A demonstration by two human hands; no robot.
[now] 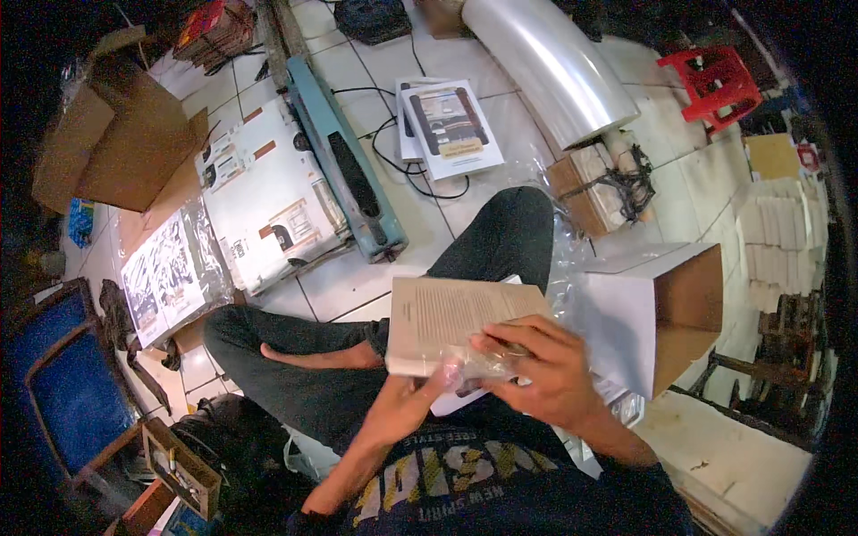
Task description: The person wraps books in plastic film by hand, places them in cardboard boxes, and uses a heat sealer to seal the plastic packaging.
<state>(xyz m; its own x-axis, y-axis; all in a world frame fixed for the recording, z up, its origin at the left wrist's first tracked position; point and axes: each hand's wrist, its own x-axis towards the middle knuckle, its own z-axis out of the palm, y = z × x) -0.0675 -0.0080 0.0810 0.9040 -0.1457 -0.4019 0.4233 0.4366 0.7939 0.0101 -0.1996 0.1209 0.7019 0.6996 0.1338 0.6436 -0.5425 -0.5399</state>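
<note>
A thick book [465, 313] with tan pages is held above my lap, its printed page facing up. My left hand [407, 406] grips its lower left side, thumb along the near edge and fingers underneath. At the book's lower right corner, my right hand [545, 371] is closed, fingers bent together on clear plastic film [492, 350] that glints along the edge. How far the film covers the book I cannot tell. A white piece with a dark picture shows beneath the book, partly hidden by my hands.
An open white box [617, 304] lies on its side at my right. Ahead are a teal bar-shaped sealer [344, 170], several books [451, 125] and a roll of clear film [554, 67]. Left stand a film-wrapped pack [174, 268] and a cardboard box [134, 134]; a red stool [715, 85] is far right.
</note>
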